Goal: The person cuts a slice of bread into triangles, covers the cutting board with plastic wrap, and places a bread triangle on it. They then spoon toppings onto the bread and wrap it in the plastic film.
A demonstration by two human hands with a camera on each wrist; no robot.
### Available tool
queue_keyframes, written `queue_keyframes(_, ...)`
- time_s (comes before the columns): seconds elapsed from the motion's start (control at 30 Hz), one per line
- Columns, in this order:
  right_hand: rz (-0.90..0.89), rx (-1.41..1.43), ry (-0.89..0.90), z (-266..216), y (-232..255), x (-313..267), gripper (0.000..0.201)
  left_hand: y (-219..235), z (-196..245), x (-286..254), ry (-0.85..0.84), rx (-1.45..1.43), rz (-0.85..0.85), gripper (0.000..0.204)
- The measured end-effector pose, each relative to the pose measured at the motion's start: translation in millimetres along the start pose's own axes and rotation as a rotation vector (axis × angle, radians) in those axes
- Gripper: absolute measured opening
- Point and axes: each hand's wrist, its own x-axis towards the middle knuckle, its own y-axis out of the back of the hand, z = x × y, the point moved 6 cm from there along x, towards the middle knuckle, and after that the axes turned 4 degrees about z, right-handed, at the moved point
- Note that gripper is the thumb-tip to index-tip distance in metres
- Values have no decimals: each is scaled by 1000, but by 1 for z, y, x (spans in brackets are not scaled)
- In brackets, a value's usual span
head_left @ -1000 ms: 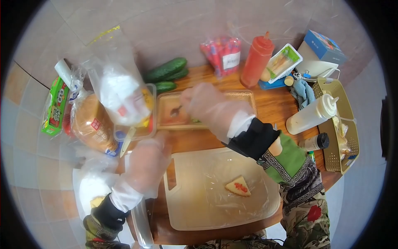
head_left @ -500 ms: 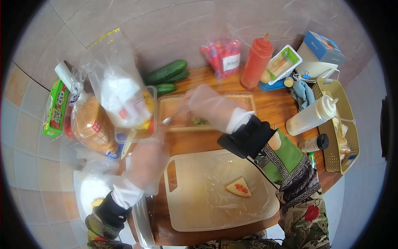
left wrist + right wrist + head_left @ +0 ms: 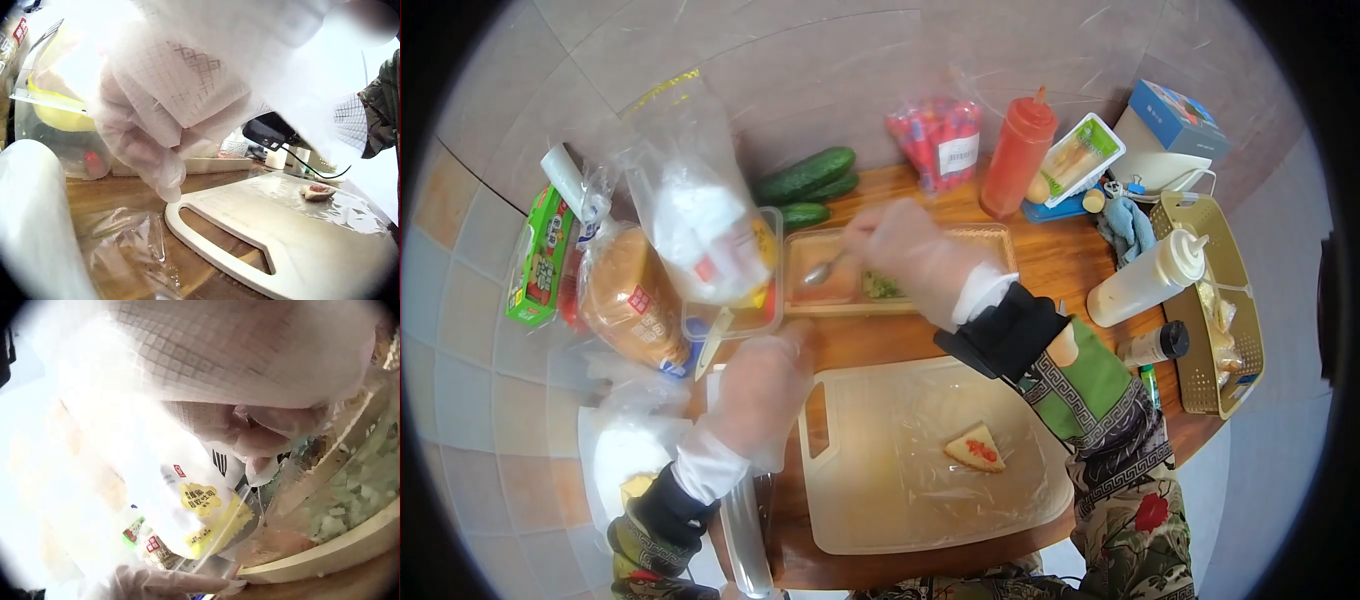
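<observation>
My right hand (image 3: 910, 255), in a clear plastic glove, pinches a metal spoon (image 3: 819, 272) by its handle. The spoon's bowl is over the left compartment of a divided wooden tray (image 3: 855, 310), where reddish food lies. Chopped green pieces (image 3: 340, 519) fill the compartment beside it. My left hand (image 3: 760, 388), also gloved, hovers by the upper left corner of the cutting board (image 3: 870, 500) with fingers loosely bent, holding nothing. On the board's plastic film sits a triangular piece of bread (image 3: 975, 449) topped with red bits.
Left stand bagged bread (image 3: 630, 295), a clear plastic box (image 3: 735, 328) with a white bag over it, and a green carton (image 3: 540, 260). Cucumbers (image 3: 805, 175) and a red squeeze bottle (image 3: 1018, 155) are behind the tray. Right are a white squeeze bottle (image 3: 1145, 280) and a basket (image 3: 1215, 390).
The spoon in my right hand moved left and forward, its bowl dipping toward the tray's front edge, then back over the left compartment. My left hand has stayed nearly in place.
</observation>
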Motion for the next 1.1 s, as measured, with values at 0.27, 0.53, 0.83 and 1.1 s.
queue_keyframes(0.27,-44,-490,442,-18,-39,4,20,-5,-6,0,-17,-41,59,45)
queue_keyframes(0.53,-279,-294,129,-4,-25,13,21,-8,-6,7,53,-60,-17,48)
queue_keyframes(0.83,-255,45,131,9,-18,6,26,-11,-8,6,49,-50,-25,49)
queue_keyframes(1.1,-254,108,-144,8,-3,-10,23,-9,-5,6,46,-41,-21,51)
